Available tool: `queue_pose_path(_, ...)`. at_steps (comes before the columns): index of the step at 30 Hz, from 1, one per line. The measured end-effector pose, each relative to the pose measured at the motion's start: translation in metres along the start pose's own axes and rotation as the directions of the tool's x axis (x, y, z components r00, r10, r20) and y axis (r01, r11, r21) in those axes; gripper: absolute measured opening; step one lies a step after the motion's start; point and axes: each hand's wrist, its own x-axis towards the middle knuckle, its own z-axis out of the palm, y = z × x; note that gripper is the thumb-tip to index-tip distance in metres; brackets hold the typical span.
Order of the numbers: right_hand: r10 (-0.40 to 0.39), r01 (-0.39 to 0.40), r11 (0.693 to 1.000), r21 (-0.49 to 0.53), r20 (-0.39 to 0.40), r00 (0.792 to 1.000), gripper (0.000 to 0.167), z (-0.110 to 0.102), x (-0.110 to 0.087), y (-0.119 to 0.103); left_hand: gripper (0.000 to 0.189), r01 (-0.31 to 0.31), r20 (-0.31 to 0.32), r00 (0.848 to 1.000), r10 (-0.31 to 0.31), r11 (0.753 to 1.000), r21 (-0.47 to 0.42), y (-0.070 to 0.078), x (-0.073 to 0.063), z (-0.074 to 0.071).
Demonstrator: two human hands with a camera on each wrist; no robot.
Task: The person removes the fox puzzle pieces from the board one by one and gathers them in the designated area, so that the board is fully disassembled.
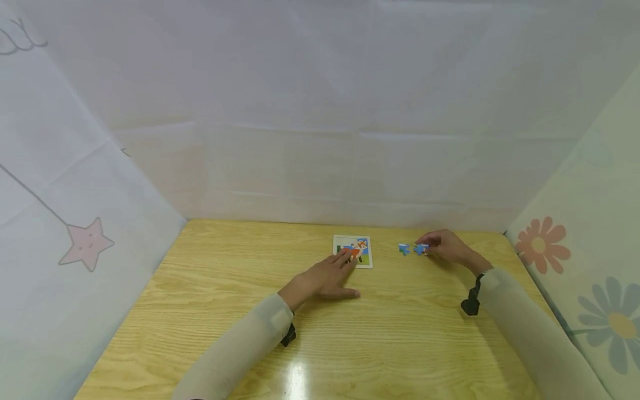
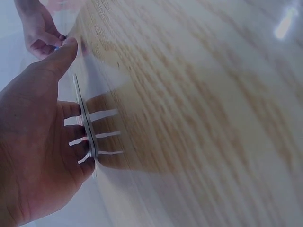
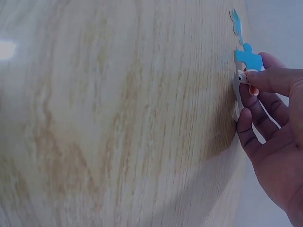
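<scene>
My left hand (image 1: 327, 278) lies with fingers spread over a small framed jigsaw puzzle (image 1: 370, 260), its fingertips on the picture. The puzzle shows an orange and white animal on blue and green, and the fingers cover part of it. In the left wrist view the fingers reach over the edge of the thin puzzle tray (image 2: 86, 116). Off to the right, my right hand (image 1: 447, 248) pinches a blue puzzle piece (image 3: 248, 59) with an eye and some orange on it, between thumb and fingers, close to the table. A loose blue and green piece (image 1: 403, 249) lies just left of it.
The wooden table (image 1: 240, 266) ends at a pale cloth wall (image 1: 280, 172) behind the puzzle. Cloth side walls stand left and right, with a pink star (image 1: 87, 244) and printed flowers (image 1: 542, 245). Each wrist wears a black camera strap.
</scene>
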Motion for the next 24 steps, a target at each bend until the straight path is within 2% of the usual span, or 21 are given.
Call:
queue_pose_path(18, -0.002, -0.001, 0.997, -0.072, -0.041, 0.999, 0.025, 0.0054, -0.0030, -0.0052, 0.092, 0.019, 0.001, 1.000, -0.019, 1.000, 0.006, -0.0004, 0.0001, 0.0003)
queue_pose_path(24, 0.005, -0.009, 0.997, -0.081, -0.046, 0.999, 0.024, 0.0066, -0.0016, -0.0024, 0.090, 0.030, -0.019, 0.999, -0.030, 1.000, 0.001, -0.0002, 0.0005, -0.0012)
